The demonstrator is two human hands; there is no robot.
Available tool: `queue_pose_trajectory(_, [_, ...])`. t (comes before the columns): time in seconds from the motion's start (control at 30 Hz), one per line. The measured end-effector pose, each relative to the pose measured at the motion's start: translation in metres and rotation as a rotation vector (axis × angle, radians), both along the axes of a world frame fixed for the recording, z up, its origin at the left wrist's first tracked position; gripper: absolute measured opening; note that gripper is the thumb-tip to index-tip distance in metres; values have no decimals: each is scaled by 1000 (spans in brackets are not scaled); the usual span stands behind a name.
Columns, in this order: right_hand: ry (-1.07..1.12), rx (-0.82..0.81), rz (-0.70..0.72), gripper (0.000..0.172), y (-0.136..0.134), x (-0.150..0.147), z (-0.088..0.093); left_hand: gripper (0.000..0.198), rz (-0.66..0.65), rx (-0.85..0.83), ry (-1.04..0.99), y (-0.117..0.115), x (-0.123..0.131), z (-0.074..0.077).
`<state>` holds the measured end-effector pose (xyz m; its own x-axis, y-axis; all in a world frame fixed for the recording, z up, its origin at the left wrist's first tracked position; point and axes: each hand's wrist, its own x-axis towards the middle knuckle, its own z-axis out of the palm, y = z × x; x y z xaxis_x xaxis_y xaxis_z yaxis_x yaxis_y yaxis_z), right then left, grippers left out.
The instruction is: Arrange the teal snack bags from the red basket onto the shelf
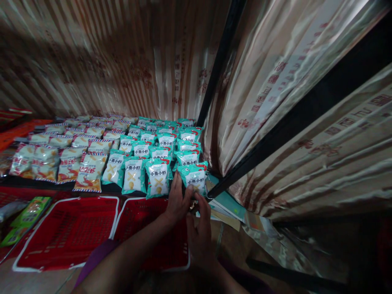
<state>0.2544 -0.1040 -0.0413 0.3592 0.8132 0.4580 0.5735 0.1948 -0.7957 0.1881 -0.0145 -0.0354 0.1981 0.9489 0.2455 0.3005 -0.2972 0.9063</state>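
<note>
A teal and white snack bag (196, 178) stands at the right front corner of the display, tilted slightly back. My left hand (177, 200) is at its lower left, fingers along the side and thumb against the front, gripping that corner. Below the bag, my right hand (200, 226) reaches up with its fingertips at the bottom edge; its thumb and fingers are apart. Another teal bag (158, 179) stands just left of my left hand. Behind are rows of the same teal bags (167, 139). The bag's lower edge is partly hidden by my fingers.
White and orange snack bags (90, 171) fill the shelf's left side. Two red baskets (70, 228) with white rims sit below the shelf's front edge. A black post (263, 151) slants close by on the right, before pleated curtains (275, 102). Flattened cardboard (228, 204) lies beneath.
</note>
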Motion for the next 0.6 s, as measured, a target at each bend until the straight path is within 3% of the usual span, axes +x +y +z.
queue_pose_trajectory(0.37, [-161,92,21,52,8,3,13,70,-31,-49,-60,1,2,1])
queue_pose_trajectory(0.6, [-395,170,76,58,27,10,23,68,-43,-88,-171,-3,-2,0])
